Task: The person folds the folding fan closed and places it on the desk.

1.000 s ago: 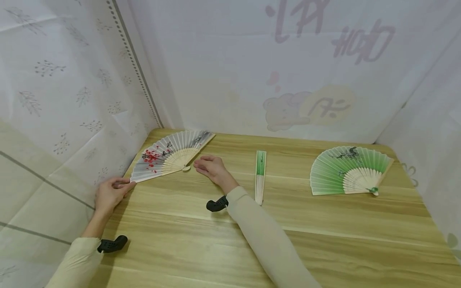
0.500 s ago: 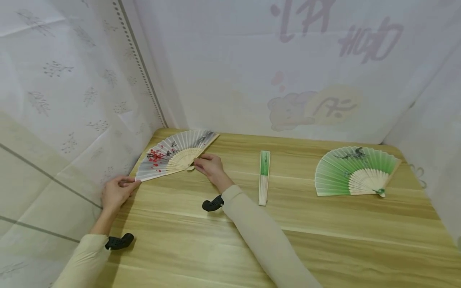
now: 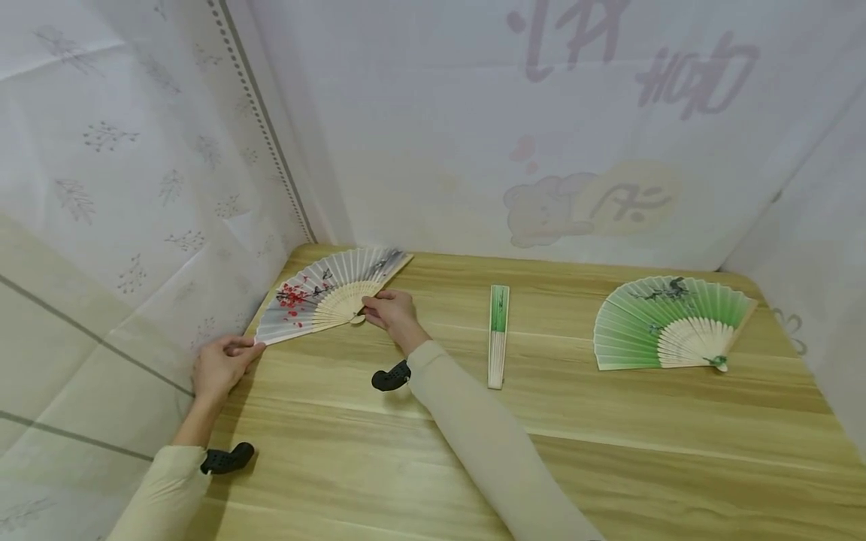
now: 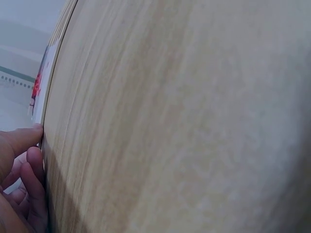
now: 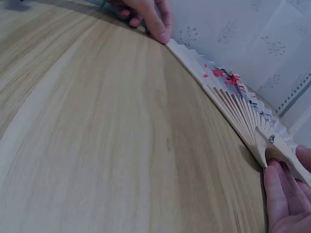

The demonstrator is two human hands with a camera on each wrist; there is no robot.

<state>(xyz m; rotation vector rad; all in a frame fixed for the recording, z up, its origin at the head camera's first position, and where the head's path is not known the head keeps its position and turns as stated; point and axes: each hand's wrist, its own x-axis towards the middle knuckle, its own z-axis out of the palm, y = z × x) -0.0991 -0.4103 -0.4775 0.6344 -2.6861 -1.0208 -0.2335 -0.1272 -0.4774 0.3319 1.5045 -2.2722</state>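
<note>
An unfolded grey-and-white folding fan [image 3: 352, 297] with red blossoms lies at the back left of the table. My left hand [image 3: 219, 367] pinches its left corner at the table's edge; in the left wrist view the thumb lies on the corner [image 4: 43, 99] and the other fingers are curled beneath. With my right hand [image 3: 395, 312] I pinch the right outer rib close to the pivot. The right wrist view shows the fan's pivot end [image 5: 272, 141] slightly raised, with fingers under it and the thumb above.
A closed green folding fan [image 3: 498, 338] lies upright in the middle of the wooden table [image 3: 352, 466]. An opened green fan [image 3: 676, 323] rests at the right. Patterned cloth walls [image 3: 406, 150] stand behind and at both sides.
My right hand has moved left onto the rib near the fan's pivot and taken hold of it. The left hand has kept its hold on the corner. The view has shifted slightly.
</note>
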